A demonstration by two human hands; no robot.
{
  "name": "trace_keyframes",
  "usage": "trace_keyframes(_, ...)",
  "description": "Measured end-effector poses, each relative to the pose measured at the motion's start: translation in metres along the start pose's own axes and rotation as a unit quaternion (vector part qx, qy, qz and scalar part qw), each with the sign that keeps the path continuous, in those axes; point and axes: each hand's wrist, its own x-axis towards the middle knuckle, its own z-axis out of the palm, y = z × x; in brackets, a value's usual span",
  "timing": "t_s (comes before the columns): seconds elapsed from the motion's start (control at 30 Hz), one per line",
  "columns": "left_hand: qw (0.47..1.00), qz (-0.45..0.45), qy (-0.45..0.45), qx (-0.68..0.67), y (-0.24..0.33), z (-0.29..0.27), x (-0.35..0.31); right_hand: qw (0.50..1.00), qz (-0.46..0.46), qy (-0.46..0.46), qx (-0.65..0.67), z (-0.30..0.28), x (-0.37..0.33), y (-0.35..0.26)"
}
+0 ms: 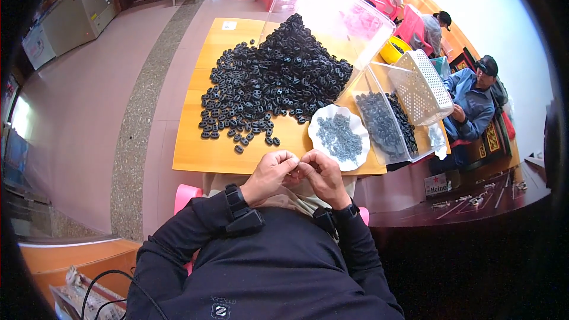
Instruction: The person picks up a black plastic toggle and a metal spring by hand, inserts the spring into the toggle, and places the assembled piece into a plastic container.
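My left hand [271,173] and my right hand [323,176] meet just off the table's near edge. Thumbs and fingertips are pinched together, closed on something too small to make out. Just beyond my right hand is a white scalloped plate [316,132] bearing a heap of small grey metal-looking pieces [340,137]. Farther out, a large pile of black oval pieces with two holes [284,77] spreads over the wooden table [192,148]. One loose black piece [239,149] lies nearest my left hand.
A clear tub [379,157] with black and dark grey pieces stands right of the plate, a white perforated basket [424,86] on it. A big clear bin [361,29] lies tipped behind the pile. A person in blue [474,106] sits at the right; others sit farther back.
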Motion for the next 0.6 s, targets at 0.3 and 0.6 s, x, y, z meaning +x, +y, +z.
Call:
trace_keyframes(0.3,1.0,-0.007,0.01,0.004,0.0011,0.0009,-0.0002,1.0,-0.006,-0.006,0.025,-0.0006,-0.0002,0.0036)
trace_keyframes(0.6,1.0,-0.001,0.012,0.003,0.0009,-0.0016,0.0012,0.97,-0.168,0.027,-0.173,-0.0016,0.0052,-0.0034)
